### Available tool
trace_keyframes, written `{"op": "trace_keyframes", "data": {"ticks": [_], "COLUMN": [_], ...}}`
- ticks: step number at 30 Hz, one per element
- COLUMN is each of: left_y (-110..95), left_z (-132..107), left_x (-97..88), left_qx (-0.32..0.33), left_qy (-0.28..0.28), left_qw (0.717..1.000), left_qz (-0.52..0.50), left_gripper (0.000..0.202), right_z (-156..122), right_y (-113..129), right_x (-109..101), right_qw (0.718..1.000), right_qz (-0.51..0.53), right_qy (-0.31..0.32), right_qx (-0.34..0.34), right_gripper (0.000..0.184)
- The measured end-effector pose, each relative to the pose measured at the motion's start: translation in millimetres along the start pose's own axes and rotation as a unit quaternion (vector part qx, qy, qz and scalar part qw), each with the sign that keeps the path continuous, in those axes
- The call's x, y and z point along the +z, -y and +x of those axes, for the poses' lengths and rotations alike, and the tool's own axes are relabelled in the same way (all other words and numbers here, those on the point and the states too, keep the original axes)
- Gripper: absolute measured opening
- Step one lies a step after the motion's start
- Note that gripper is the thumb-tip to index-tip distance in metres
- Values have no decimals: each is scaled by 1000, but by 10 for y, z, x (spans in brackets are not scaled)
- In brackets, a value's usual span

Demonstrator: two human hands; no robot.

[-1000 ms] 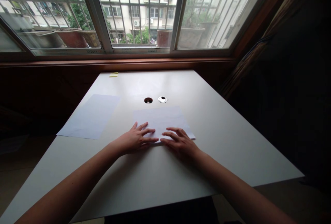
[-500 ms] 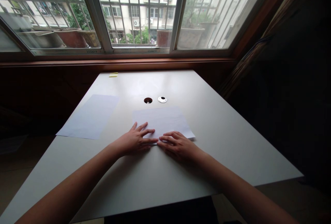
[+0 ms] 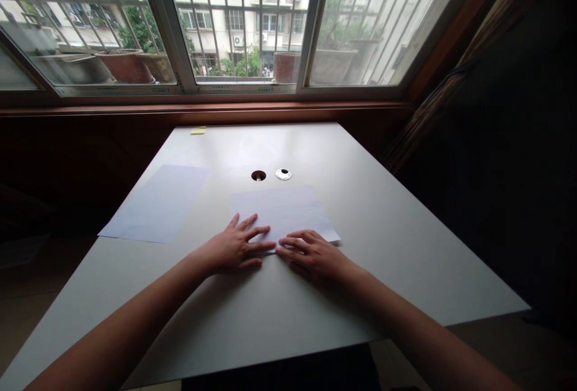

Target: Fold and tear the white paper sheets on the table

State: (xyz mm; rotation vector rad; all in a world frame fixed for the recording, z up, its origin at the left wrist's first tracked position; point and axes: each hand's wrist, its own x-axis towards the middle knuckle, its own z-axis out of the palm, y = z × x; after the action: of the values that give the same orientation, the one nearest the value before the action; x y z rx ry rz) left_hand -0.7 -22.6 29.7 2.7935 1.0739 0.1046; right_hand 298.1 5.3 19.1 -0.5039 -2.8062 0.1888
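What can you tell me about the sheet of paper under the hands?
The sheet of paper is plain white, thin and blank, lying flat and slightly askew on the white table. The left hand and right hand press flat on its near edge, fingers spread. Its near right corner casts a thin shadow.

One camera, worn on the person's head, looks forward and down across the table (image 3: 406, 258) toward the window (image 3: 252, 24). It sits close above the arms, with left hand (image 3: 234, 248) and right hand (image 3: 313, 255) at mid-frame.
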Motion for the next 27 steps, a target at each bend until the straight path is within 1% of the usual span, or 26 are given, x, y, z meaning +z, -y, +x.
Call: {"op": "trace_keyframes", "data": {"ticks": [4,12,18,22,27], "left_y": [5,6,5,8,-7], "left_z": [-2,-10,-21,-26,-20], "left_x": [11,30,43,48,26], "left_qx": [3,3,6,6,-2], "left_qy": [-4,0,-12,-15,2], "left_qw": [1000,1000,999,1000,1000], "left_qz": [18,30,29,26,25], "left_gripper": [57,56,54,55,54], "right_z": [1,5,8,-11,-98], "right_y": [-10,-7,-19,-38,-82], "right_x": [16,24,40,13,-48], "right_qw": [1000,999,999,999,999], "right_qz": [-17,-43,-51,-41,-40], "right_qy": [-12,-1,15,19,19], "right_qx": [-12,-14,-5,-2,1], "right_gripper": [46,45,43,45,43]}}
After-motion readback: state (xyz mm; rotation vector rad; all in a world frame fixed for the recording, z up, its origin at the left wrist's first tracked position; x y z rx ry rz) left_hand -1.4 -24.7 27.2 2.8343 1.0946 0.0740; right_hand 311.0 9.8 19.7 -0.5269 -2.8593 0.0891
